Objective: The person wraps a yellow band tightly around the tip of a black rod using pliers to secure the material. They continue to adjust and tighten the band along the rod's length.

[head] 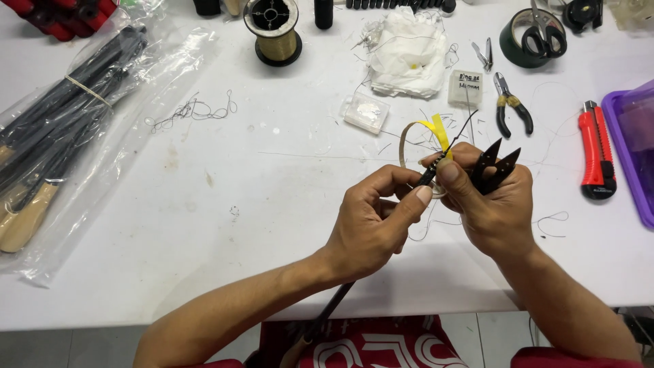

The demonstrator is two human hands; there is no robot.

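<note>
Both hands meet over the white counter, a little right of its middle. The left hand has its fingers curled shut around a thin black rod, thumb pressed along the tip end; the rod runs down under the palm and off the near edge of the counter toward the person's lap. The right hand is closed too, thumb and forefinger pinching the same rod tip right against the left thumb, while black thread snips sit tucked in the palm with the two pointed blades sticking up past the knuckles. A strip of yellow tape stands up from the pinch, with a pale loop curving to its left and a fine dark thread rising to its right.

Just beyond the hands lie a small clear plastic box and a crumpled white cloth. Pliers and a red utility knife rest to the right, near a purple tray. A spool of gold thread stands at the far side, and a clear bag of dark rods lies well off to the left
</note>
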